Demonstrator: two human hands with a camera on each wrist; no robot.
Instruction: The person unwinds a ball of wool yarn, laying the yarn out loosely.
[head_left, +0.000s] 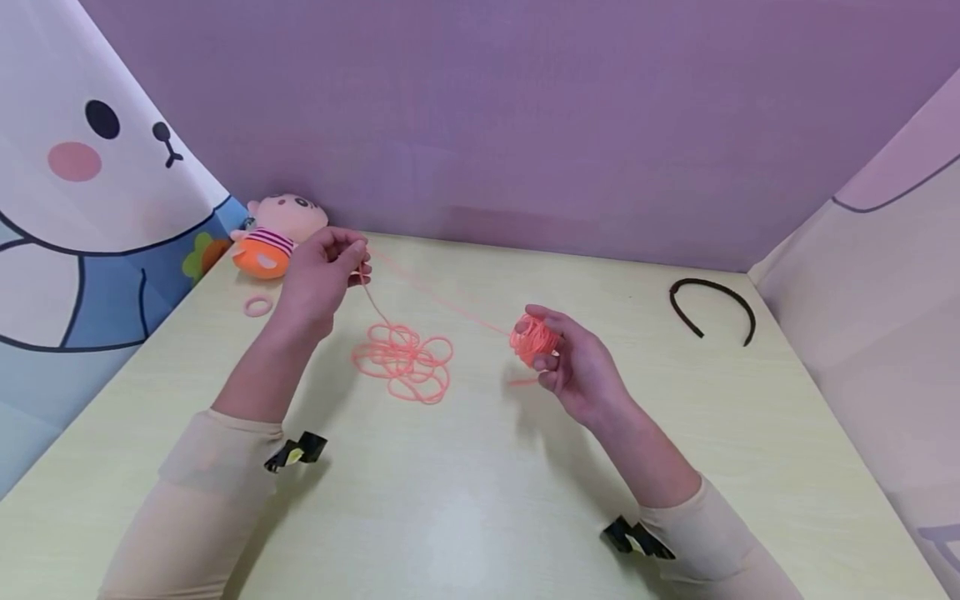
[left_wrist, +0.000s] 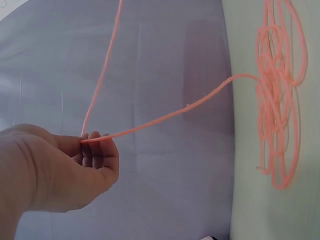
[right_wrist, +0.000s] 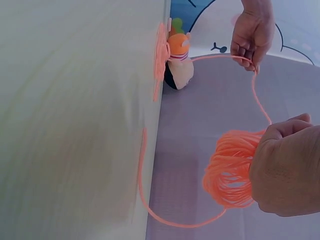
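Note:
My left hand [head_left: 321, 271] is raised above the table and pinches a strand of pink-orange yarn [left_wrist: 160, 120] between thumb and fingertips. From that pinch one length drops to a loose, looped pile of the same yarn [head_left: 401, 360] on the table. Another length runs across to a wound bundle of yarn [head_left: 534, 340], which my right hand [head_left: 581, 367] grips in curled fingers above the table. The right wrist view shows the bundle [right_wrist: 230, 170] as many coils around an open middle. A loose tail [right_wrist: 170, 223] hangs from it in a curve.
A plush doll [head_left: 277, 237] with an orange bottom and striped band sits at the back left. Near it lies a small pink ring [head_left: 258, 306]. A black headband-like arc [head_left: 712, 287] rests at the right. Purple fabric [head_left: 525, 125] closes off the back.

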